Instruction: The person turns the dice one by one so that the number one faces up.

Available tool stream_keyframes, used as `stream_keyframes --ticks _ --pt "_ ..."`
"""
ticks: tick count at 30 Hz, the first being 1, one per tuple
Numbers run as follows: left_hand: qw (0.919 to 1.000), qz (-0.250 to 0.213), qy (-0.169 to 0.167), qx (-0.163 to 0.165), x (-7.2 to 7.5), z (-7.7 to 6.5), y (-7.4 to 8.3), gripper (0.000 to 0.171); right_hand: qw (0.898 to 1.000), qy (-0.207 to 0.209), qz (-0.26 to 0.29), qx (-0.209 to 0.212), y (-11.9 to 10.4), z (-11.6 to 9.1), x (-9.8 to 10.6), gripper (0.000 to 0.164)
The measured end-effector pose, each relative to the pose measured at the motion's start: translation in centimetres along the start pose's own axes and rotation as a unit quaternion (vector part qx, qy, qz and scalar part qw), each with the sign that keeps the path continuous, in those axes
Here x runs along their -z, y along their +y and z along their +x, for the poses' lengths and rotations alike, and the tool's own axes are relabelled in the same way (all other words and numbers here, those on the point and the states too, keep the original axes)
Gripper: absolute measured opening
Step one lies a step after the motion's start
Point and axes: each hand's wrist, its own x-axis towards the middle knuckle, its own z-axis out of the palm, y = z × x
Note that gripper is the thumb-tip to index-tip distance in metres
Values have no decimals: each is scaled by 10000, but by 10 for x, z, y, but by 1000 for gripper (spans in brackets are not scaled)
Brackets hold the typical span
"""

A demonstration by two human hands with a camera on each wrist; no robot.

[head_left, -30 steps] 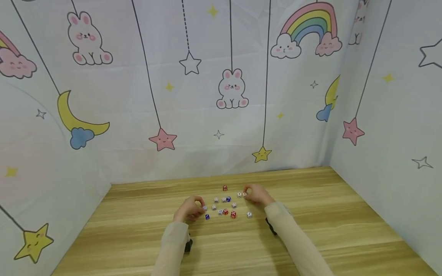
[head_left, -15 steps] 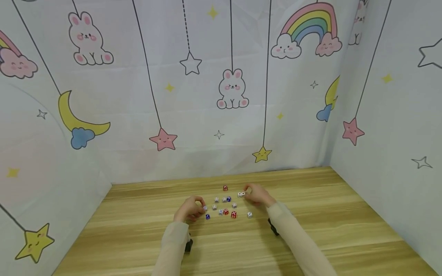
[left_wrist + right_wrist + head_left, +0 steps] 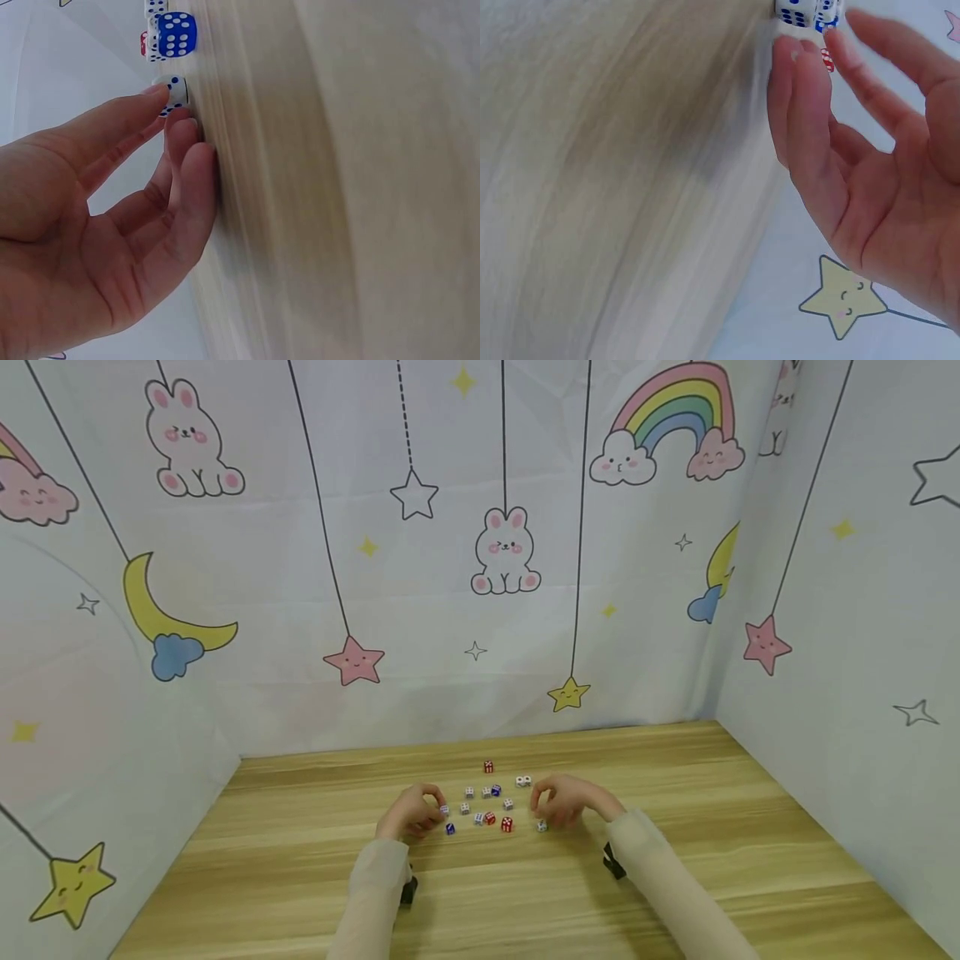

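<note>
My left hand [image 3: 409,812] pinches a white die with blue pips [image 3: 177,91] between thumb and fingertips, low at the left edge of the dice group. A blue die [image 3: 450,828] lies just in front of it. At the group's right side, my right hand [image 3: 576,799] hovers with thumb and fingers apart, nothing between them. Its fingers are just above a white die [image 3: 542,827] at the front right. In the right wrist view, a white die with blue pips [image 3: 792,15] shows beyond the fingertips. Two white dice [image 3: 522,782] sit side by side behind the right hand.
Between the hands lie several more dice: white ones such as a white die [image 3: 465,808], a red die [image 3: 507,824] and a second blue die [image 3: 496,791]. Farthest back is another red die [image 3: 488,767]. Printed cloth walls [image 3: 420,710] enclose the wooden table [image 3: 300,877].
My right hand slid one white die left against another, let go, and moved back toward the front right die. The left hand stays on its die.
</note>
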Motion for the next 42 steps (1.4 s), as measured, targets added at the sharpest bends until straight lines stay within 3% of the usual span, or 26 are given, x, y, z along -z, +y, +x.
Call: stream_keyframes --ticks 3,7,15,24,42 --pt "10000 -13 -11 12 0 0 0 8 9996 -292 48 -30 -1 -3 -1 8" --pt "10000 -37 24 58 0 1 1 8 9992 -335 32 -202 -1 -5 -4 11" --pt "10000 -3 43 45 1 0 0 7 9996 -60 -41 -277 0 -2 -8 10" --pt "9999 85 76 -23 0 0 0 11 9965 665 -413 -284 3 10 -6 5" --pt "9998 208 70 -18 0 2 -1 10 9925 1154 -206 -352 5 15 -7 11"
